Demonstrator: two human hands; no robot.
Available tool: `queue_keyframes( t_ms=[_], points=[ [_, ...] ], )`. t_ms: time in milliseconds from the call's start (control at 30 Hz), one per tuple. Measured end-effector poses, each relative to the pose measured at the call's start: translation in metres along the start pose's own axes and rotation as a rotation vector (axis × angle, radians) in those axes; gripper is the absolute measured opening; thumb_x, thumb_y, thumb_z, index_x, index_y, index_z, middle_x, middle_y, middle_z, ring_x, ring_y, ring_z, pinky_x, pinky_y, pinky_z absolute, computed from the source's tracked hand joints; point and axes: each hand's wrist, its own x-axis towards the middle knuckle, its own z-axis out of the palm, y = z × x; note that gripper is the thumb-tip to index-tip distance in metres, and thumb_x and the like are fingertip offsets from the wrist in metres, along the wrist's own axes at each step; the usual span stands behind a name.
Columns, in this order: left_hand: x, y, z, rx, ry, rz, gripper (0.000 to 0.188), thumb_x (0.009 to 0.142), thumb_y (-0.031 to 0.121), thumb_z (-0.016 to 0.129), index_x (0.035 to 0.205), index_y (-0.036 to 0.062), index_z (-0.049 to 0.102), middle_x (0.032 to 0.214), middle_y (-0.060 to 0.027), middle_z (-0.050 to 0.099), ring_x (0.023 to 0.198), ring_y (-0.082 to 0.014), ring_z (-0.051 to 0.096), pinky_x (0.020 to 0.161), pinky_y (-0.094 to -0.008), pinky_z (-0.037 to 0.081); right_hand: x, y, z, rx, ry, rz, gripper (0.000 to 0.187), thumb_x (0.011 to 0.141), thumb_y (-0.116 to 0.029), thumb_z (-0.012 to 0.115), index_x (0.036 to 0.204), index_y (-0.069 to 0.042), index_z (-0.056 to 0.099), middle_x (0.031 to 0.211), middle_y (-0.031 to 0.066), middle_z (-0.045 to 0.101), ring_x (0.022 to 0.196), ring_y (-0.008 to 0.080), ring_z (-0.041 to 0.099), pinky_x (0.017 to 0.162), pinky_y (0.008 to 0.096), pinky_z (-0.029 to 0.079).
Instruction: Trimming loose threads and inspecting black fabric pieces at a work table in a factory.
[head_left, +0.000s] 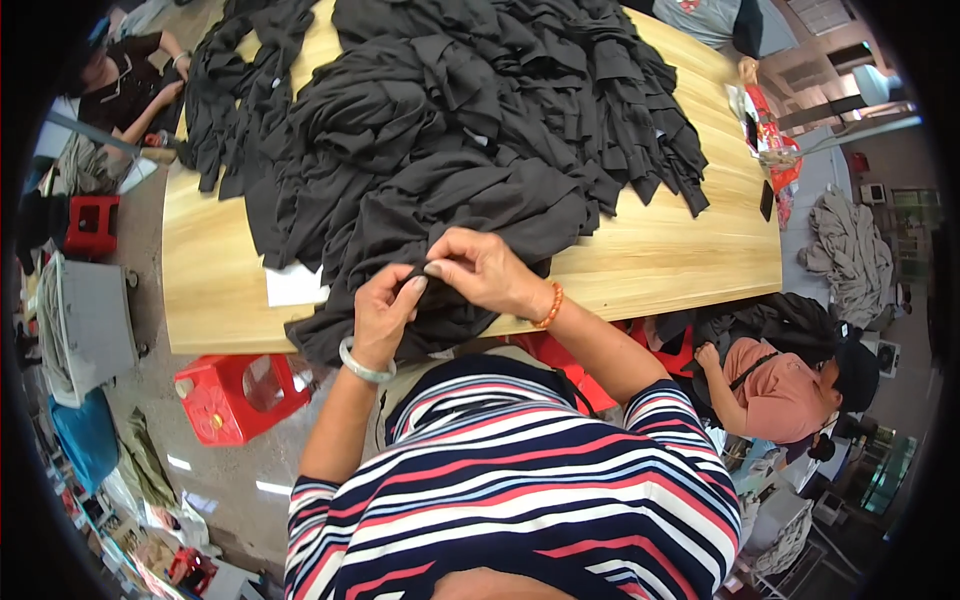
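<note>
Both of my hands meet over a dark grey garment point(460, 205) at the near edge of the table. My left hand point(384, 308), with a pale bangle on its wrist, pinches a bit of the cloth between thumb and fingers. Close beside it, my right hand point(484, 270), wearing an orange bead bracelet, pinches the same bit of fabric from the other side. What exactly sits between the fingertips is too small to make out. Part of the garment hangs over the table edge below my hands.
A large heap of dark garments point(520, 80) covers much of the wooden table point(660, 270). White paper point(295, 286) lies left of my hands, a phone point(767, 200) at the right edge. A red stool point(240, 400) stands lower left. A person in pink point(775, 390) works at right.
</note>
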Motion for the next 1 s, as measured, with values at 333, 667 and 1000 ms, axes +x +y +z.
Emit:
queue_keyframes(
  t_ms=[333,667,1000],
  points=[
    [0.001,-0.012,0.011,-0.016,0.148,0.068,0.007,0.092,0.012,0.061,0.092,0.005,0.062,0.068,0.0078,0.05,0.054,-0.0001,0.039,0.048,-0.0168,0.029,-0.007,0.0,-0.003,-0.195,0.03,-0.28,0.014,0.079,0.0,0.066,0.091,0.001,0.058,0.084,0.0119,0.058,0.074,0.0247,0.062,0.063,0.0316,0.05],
    [0.013,-0.001,0.002,0.299,-0.026,0.414,0.024,0.083,-0.008,0.059,0.104,0.0012,0.055,0.102,-0.0035,0.054,0.072,-0.0067,0.051,0.065,-0.0181,0.042,-0.01,-0.001,-0.004,-0.286,0.061,-0.433,0.013,0.073,-0.004,0.067,0.082,-0.001,0.058,0.079,0.013,0.058,0.077,0.0333,0.06,0.068,0.0382,0.049],
    [0.007,0.013,-0.003,0.179,-0.111,0.269,0.013,0.084,-0.006,0.06,0.093,0.0018,0.056,0.091,-0.0039,0.056,0.064,-0.0078,0.054,0.056,-0.0192,0.045,-0.016,-0.006,-0.01,-0.295,-0.022,-0.295,0.013,0.081,-0.01,0.063,0.088,0.001,0.062,0.082,0.0146,0.061,0.082,0.0328,0.061,0.073,0.0392,0.048]
  ],
)
